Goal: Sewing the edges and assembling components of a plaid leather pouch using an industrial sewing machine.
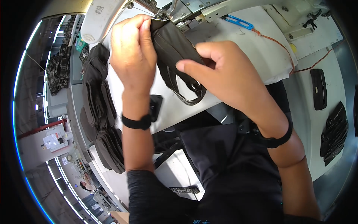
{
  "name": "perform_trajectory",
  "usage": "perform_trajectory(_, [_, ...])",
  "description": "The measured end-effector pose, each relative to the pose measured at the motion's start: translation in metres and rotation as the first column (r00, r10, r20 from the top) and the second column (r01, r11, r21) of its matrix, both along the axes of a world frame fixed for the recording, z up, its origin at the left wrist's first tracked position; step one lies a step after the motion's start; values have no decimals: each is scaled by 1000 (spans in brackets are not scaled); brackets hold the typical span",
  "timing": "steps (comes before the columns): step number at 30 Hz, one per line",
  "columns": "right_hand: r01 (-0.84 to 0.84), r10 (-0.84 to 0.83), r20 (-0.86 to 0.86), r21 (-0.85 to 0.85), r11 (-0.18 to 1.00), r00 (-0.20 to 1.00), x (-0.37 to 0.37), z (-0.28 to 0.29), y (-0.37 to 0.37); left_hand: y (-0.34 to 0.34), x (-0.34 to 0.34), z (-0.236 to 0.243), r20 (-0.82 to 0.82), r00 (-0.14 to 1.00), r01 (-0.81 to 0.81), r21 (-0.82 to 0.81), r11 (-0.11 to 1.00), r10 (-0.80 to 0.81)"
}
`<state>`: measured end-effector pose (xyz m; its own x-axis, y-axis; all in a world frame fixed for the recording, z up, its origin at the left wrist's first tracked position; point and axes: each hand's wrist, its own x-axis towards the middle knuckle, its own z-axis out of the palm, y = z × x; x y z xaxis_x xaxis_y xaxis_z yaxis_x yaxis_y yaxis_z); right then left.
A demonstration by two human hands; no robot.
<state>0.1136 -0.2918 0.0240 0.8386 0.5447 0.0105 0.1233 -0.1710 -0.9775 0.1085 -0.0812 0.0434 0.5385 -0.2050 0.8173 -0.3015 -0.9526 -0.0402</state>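
Note:
A black zippered fabric pouch [173,43] lies across the white work surface, its far end at the needle area of a sewing machine [186,11]. My left hand [134,54] pinches the pouch's far left edge, close beside the machine's presser foot. On the pouch's right side, my right hand [231,71] grips the edge, thumb on top and the other fingers partly hidden. The zipper [172,80] curves around an opening at the near end, where the white surface shows through.
Blue thread snips [238,21] on an orange cord [278,42] lie right of the machine head. Stacked black pouches [99,93] line the left side. On the right table rest a long black piece [318,89] and a fanned pile of black pieces [333,134].

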Motion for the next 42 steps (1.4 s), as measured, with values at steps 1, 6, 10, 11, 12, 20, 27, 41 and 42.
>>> perform_trajectory(1, [-30,37,-75,89,996,996,-3,-7,-2,9,0,6,-34,995,99,76,992,-97])
perform_trajectory(6, [-35,110,-197,353,935,974,-1,-5,4,17,-3,45,-224,914,384,203,901,-339])
perform_trajectory(10, [124,43,-265,580,805,963,-2,-6,25,18,-3,55,-314,883,438,287,852,-349])
perform_trajectory(11, [188,89,-383,627,756,919,-6,-7,27,17,-4,57,-350,871,447,273,852,-345])
perform_trajectory(12, [259,144,-491,660,706,859,-11,-6,29,18,-6,59,-386,858,454,258,853,-340])
perform_trajectory(20, [325,96,-541,627,708,836,-19,-7,33,20,-11,64,-481,814,458,187,869,-326])
perform_trajectory(27, [338,79,-508,672,659,857,-11,-5,36,-9,-27,63,-475,869,204,92,975,-137])
perform_trajectory(41, [334,48,-471,689,644,881,-6,-6,39,-58,-42,41,-340,929,-143,29,989,144])
perform_trajectory(42, [334,51,-472,690,642,880,-5,-5,39,-61,-43,42,-338,926,-161,47,986,168])
